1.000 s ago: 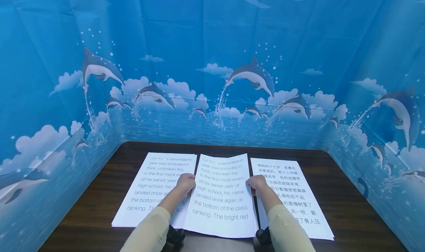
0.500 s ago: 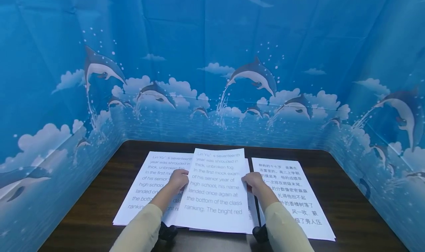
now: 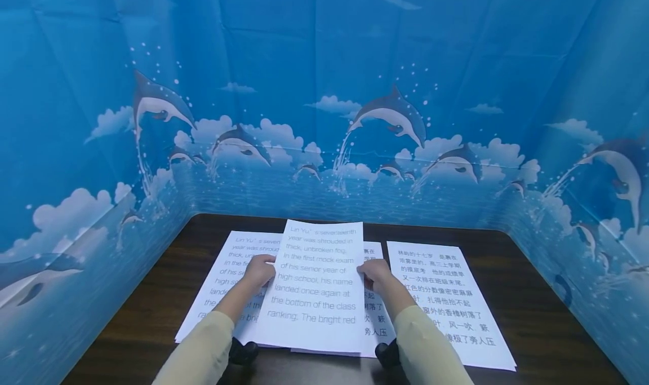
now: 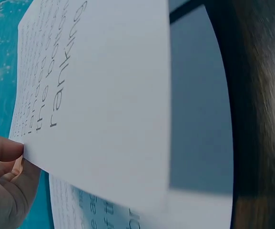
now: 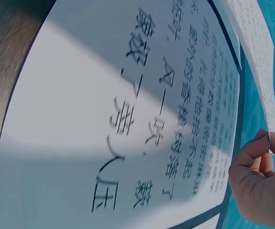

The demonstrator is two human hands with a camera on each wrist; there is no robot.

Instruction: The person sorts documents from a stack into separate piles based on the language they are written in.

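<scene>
Both hands hold one white sheet of paper (image 3: 314,283) printed with English text, raised above the table. My left hand (image 3: 259,272) pinches its left edge between thumb and fingers, as the left wrist view also shows. At the opposite edge my right hand (image 3: 377,274) pinches the paper the same way. Below and partly hidden by it lies a middle paper (image 3: 377,317) with Chinese text. To the left, English-printed papers (image 3: 215,295) lie partly covered by the held sheet. On the right rest papers (image 3: 456,300) with Chinese text, partly behind my right arm.
The papers lie on a dark brown wooden table (image 3: 547,340). A blue curtain (image 3: 284,52) printed with dolphins and clouds encloses the table's back and sides. Dark wrist devices (image 3: 243,352) sit under both forearms.
Both hands have lifted the English sheet from the middle and carried it left, over the left papers. Chinese text on the paper beneath has come into view.
</scene>
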